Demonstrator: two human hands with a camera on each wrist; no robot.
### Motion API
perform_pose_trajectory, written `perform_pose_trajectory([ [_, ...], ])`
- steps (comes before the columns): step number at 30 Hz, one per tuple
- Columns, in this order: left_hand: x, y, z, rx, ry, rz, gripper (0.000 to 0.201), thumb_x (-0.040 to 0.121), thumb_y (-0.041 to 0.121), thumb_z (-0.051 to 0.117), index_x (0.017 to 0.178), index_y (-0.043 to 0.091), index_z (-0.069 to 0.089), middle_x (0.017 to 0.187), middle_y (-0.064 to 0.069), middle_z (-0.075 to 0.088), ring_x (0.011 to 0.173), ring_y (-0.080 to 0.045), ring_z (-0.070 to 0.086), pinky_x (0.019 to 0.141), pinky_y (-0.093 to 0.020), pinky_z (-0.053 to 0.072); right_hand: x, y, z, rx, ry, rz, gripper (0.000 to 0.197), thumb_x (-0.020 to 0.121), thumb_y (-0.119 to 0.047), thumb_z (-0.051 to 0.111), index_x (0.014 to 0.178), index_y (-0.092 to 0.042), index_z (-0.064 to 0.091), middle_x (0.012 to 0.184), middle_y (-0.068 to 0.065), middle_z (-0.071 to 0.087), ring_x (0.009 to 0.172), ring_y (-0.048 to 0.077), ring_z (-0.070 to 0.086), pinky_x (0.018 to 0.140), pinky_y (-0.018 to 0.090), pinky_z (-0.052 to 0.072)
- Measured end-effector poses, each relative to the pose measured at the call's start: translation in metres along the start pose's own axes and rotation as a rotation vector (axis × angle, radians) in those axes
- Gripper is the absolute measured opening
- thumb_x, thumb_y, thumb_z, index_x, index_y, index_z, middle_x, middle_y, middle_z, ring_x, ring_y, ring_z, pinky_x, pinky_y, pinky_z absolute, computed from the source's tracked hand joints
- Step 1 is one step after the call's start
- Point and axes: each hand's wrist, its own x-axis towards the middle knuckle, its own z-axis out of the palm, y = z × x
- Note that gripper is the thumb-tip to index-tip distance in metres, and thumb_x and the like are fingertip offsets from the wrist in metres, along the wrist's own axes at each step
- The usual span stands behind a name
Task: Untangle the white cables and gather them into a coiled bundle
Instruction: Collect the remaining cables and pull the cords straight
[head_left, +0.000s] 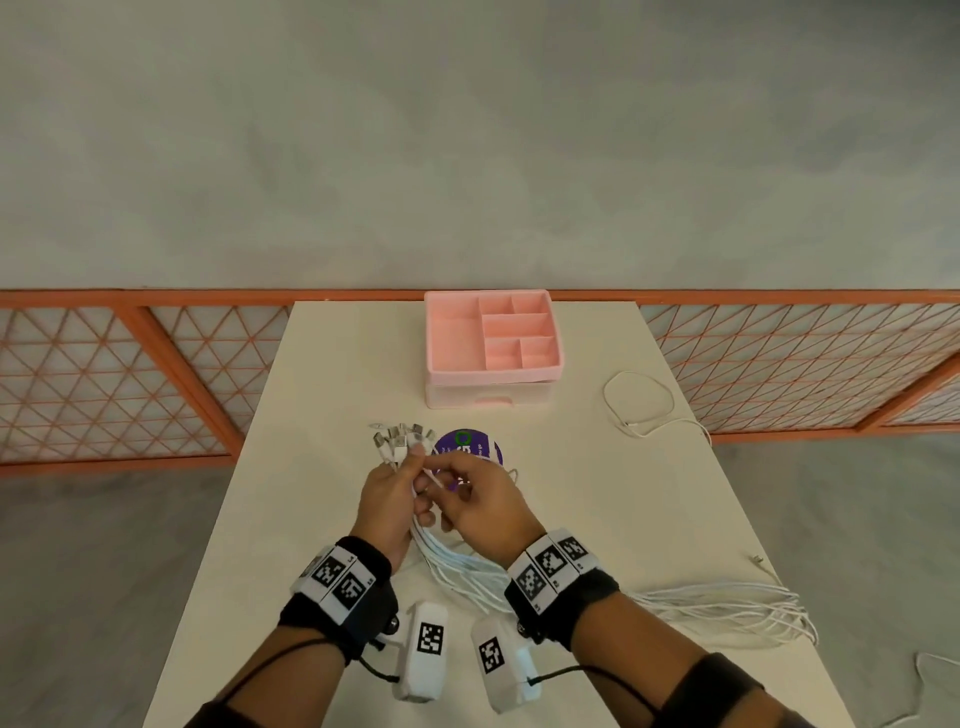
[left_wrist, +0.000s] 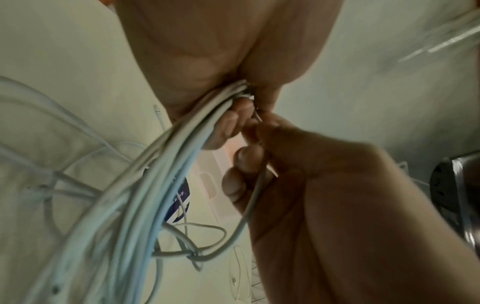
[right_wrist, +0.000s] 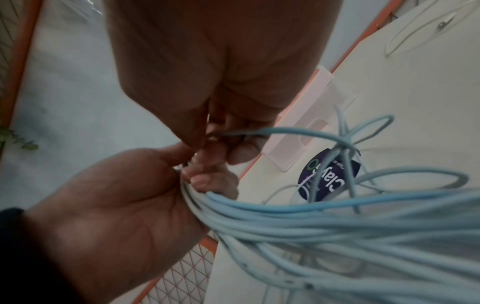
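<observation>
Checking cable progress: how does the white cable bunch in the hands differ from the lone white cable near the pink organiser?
The white cable bunch is many strands, gripped by the left hand, trailing right. The lone white cable is one loose loop, untouched, beside the pink organiser. Both are thin and white.

Head view looks down from above; both wrist views sit close, sharing the white cables (left_wrist: 166, 185) and hands.

Left hand (head_left: 387, 501): raised above table, fingers curled round white cables (head_left: 457, 566), connector ends fanning out above the fist.
Right hand (head_left: 480, 501): just beside left, thumb and forefinger pinched on a single strand.
Wrists: both wore marker bands.
</observation>
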Motion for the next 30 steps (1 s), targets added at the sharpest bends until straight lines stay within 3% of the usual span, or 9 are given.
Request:
perform_pose_trajectory([
  [5, 0.017, 0.010, -0.012, -0.232, 0.148, -0.018, 0.034, 0.102, 0.032, 0.053, 0.074, 0.013, 0.053, 0.061, 0.000, 0.042, 0.050, -0.012, 0.043, 0.042, -0.023, 0.034, -0.010, 0.042, -0.022, -0.289, -0.020, -0.001, 0.016, 0.090, -0.008, 0.055, 0.096, -0.023, 0.056, 0.074, -0.009, 0.060, 0.065, 0.013, 0.060, 0.070, 0.039, 0.055],
  [9, 0.014, 0.016, -0.006, -0.335, 0.147, 0.005, 0.031, 0.101, 0.037, 0.054, 0.080, 0.014, 0.057, 0.068, 0.000, 0.058, 0.073, -0.018, 0.063, 0.064, -0.035, 0.050, -0.008, 0.066, -0.061, -0.570, 0.038, 0.063, 0.009, 0.088, -0.011, 0.051, 0.090, -0.017, 0.057, 0.083, 0.005, 0.069, 0.073, 0.023, 0.062, 0.069, 0.034, 0.050],
  [12, 0.014, 0.028, -0.004, -0.505, 0.062, 0.011, 0.035, 0.103, 0.041, 0.048, 0.077, 0.017, 0.053, 0.062, 0.002, 0.053, 0.058, -0.015, 0.060, 0.076, -0.044, 0.057, -0.018, 0.092, -0.104, -0.659, 0.120, 0.249, 0.009, 0.091, -0.015, 0.051, 0.087, -0.022, 0.056, 0.081, 0.005, 0.068, 0.075, 0.025, 0.063, 0.068, 0.032, 0.050],
  [14, 0.014, 0.038, -0.004, -0.503, 0.011, 0.018, 0.038, 0.103, 0.043, 0.046, 0.073, 0.020, 0.048, 0.055, 0.006, 0.039, 0.043, -0.010, 0.040, 0.059, -0.033, 0.056, -0.030, 0.107, -0.131, -0.679, 0.149, 0.336, 0.013, 0.094, -0.023, 0.055, 0.081, -0.024, 0.055, 0.074, -0.001, 0.064, 0.074, 0.022, 0.062, 0.065, 0.027, 0.045],
  [16, 0.013, 0.041, -0.001, -0.428, -0.030, 0.032, 0.038, 0.103, 0.044, 0.047, 0.073, 0.020, 0.047, 0.053, 0.008, 0.032, 0.039, -0.007, 0.029, 0.043, -0.022, 0.040, -0.036, 0.111, -0.146, -0.724, 0.160, 0.362, 0.016, 0.093, -0.024, 0.059, 0.077, -0.025, 0.053, 0.074, -0.003, 0.061, 0.074, 0.021, 0.061, 0.065, 0.026, 0.041],
  [21, 0.009, 0.036, 0.010, -0.324, -0.125, -0.037, 0.038, 0.103, 0.040, 0.046, 0.072, 0.018, 0.046, 0.050, 0.008, 0.030, 0.036, -0.005, 0.025, 0.035, -0.018, 0.024, -0.033, 0.103, -0.162, -0.858, 0.370, 0.454, 0.009, 0.087, -0.028, 0.056, 0.081, -0.022, 0.053, 0.069, 0.000, 0.060, 0.066, 0.023, 0.056, 0.054, 0.029, 0.039],
  [25, 0.009, 0.034, 0.011, -0.204, -0.139, -0.053, 0.034, 0.102, 0.037, 0.049, 0.076, 0.016, 0.047, 0.051, 0.007, 0.030, 0.036, -0.005, 0.024, 0.036, -0.018, 0.022, -0.022, 0.089, -0.163, -0.254, 0.514, 0.392, 0.018, 0.096, -0.020, 0.049, 0.097, -0.013, 0.066, 0.068, 0.008, 0.072, 0.063, 0.023, 0.066, 0.063, 0.033, 0.053],
  [28, 0.009, 0.032, 0.006, -0.134, -0.110, -0.069, 0.033, 0.102, 0.037, 0.051, 0.076, 0.016, 0.048, 0.051, 0.007, 0.030, 0.036, -0.006, 0.024, 0.036, -0.018, 0.021, -0.010, 0.066, -0.163, 0.195, 0.648, 0.243, 0.027, 0.091, 0.009, 0.047, 0.105, -0.006, 0.065, 0.100, 0.015, 0.071, 0.079, 0.026, 0.068, 0.070, 0.037, 0.054],
  [30, 0.010, 0.029, 0.001, -0.114, -0.091, -0.107, 0.033, 0.101, 0.037, 0.052, 0.075, 0.017, 0.048, 0.051, 0.007, 0.030, 0.036, -0.006, 0.024, 0.036, -0.017, 0.019, -0.002, 0.046, -0.168, 0.410, 0.693, 0.164, 0.036, 0.087, 0.015, 0.042, 0.102, -0.006, 0.067, 0.106, 0.016, 0.069, 0.086, 0.029, 0.067, 0.076, 0.040, 0.054],
])
